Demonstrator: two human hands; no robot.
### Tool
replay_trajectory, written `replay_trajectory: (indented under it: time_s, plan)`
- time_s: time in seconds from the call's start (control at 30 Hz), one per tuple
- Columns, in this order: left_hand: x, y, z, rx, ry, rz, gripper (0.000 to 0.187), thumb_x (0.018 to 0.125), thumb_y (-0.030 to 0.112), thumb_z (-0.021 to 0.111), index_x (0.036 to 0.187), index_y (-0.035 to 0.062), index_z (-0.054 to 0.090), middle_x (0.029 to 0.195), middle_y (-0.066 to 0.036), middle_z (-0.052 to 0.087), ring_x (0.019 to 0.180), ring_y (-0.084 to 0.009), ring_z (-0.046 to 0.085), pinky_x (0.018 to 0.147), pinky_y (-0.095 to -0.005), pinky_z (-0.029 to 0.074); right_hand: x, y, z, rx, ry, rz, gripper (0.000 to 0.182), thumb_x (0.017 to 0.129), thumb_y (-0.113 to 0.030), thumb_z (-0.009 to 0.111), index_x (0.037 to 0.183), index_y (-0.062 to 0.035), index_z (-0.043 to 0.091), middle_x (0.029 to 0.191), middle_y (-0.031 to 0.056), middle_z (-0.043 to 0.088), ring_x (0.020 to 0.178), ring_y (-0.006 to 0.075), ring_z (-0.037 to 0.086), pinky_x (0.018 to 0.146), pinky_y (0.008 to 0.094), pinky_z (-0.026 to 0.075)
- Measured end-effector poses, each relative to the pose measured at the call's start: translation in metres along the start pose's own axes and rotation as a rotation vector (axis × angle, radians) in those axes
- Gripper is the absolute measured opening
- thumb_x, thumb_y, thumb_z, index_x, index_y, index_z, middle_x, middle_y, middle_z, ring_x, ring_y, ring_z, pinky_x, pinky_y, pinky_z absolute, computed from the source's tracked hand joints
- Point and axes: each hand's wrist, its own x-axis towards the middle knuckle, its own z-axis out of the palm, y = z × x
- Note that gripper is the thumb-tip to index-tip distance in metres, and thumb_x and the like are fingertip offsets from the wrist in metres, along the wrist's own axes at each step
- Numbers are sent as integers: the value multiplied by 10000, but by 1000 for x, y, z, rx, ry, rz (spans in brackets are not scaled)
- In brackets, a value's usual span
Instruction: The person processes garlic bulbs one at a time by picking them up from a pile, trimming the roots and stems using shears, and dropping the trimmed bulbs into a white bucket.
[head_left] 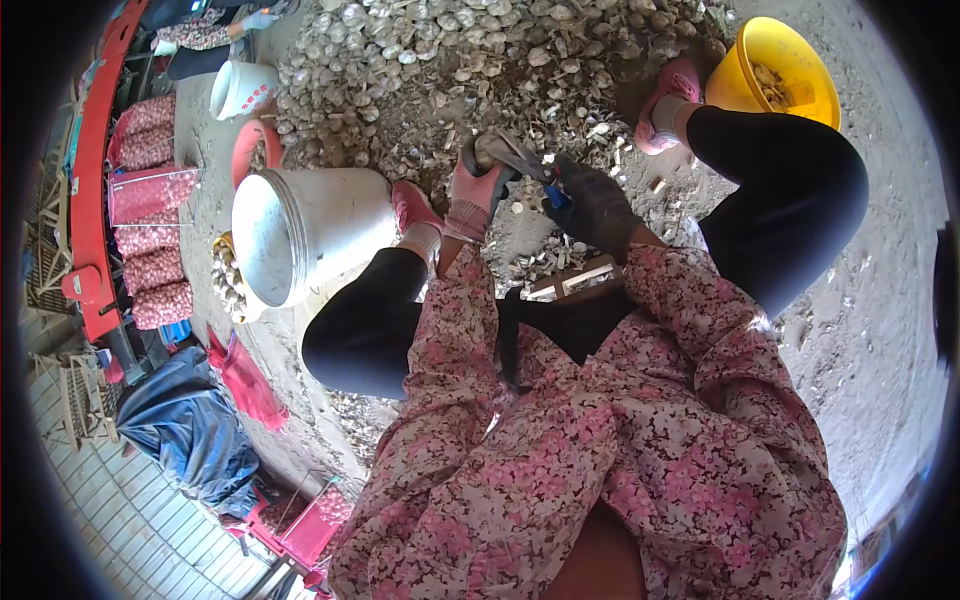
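My left hand [474, 192], in a pink and dark glove, is closed around a garlic bulb [489, 149]. In my dark-gloved right hand [597, 207] is a pair of pruning shears [555, 192] with a blue handle. The blades point left and lie against the bulb or its stem; the exact contact is too small to tell. Both hands are close together in front of my knees, above a litter of cut stems and dry skins [545, 262]. Beyond them spreads a big heap of garlic bulbs [430, 45].
At left a large white bucket [335, 225] lies tipped beside my foot. A yellow bucket [745, 85] with some pieces inside stands at upper right. Further left are filled red mesh sacks [150, 262] and a white pail [243, 90]. Another person's gloved hand [260, 19] shows at top left.
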Motion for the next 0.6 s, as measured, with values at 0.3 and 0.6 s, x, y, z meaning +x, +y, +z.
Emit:
replay_trajectory:
  time_s: [0.3,0.6]
  plan:
    - [-22,6,-9,84,-52,135,725,690,96,773,1308,21,402,1123,-126,601,1001,-204,618,849,-298,518,-3,-6,-12,-182,-119,-23,653,769,-313,685,1288,-14,422,938,188,626,850,350,620,762,440,484]
    - [-32,40,17,474,-56,131,677,636,184,816,1194,-12,486,1077,-165,617,987,-235,627,846,-332,513,1,5,-18,-140,-81,-121,551,769,-318,651,1156,35,480,904,182,615,785,341,623,719,438,490]
